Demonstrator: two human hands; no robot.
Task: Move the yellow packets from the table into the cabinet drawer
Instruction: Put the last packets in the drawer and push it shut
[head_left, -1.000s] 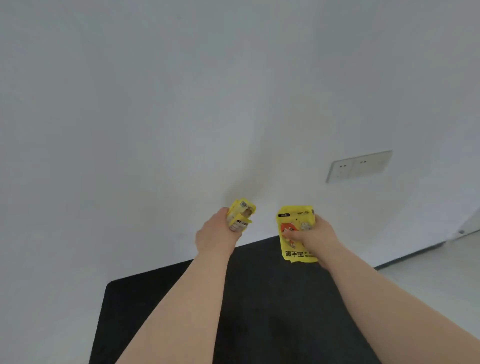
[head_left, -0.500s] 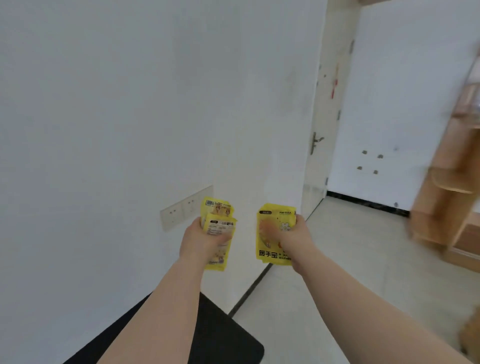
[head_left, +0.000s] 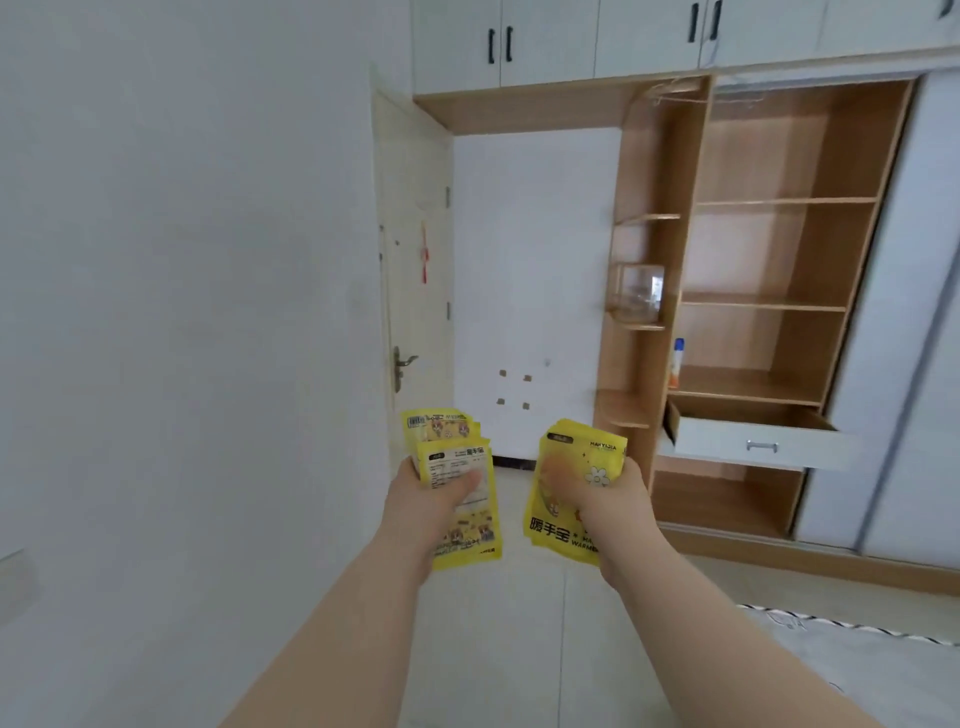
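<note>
Head view: my left hand (head_left: 427, 500) grips yellow packets (head_left: 453, 456), right hand (head_left: 610, 496) grips second stack (head_left: 574, 453), lower centre. Open drawer (head_left: 753, 442) right of centre. Pinch firm, walk over, release low inside drawer.

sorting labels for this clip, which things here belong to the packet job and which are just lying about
In the job: left hand holding left-hand packets; right hand holding right-hand packets; open drawer.
Lying about: clear jar on the corner shelf; blue-capped bottle; door; floor cable.
</note>
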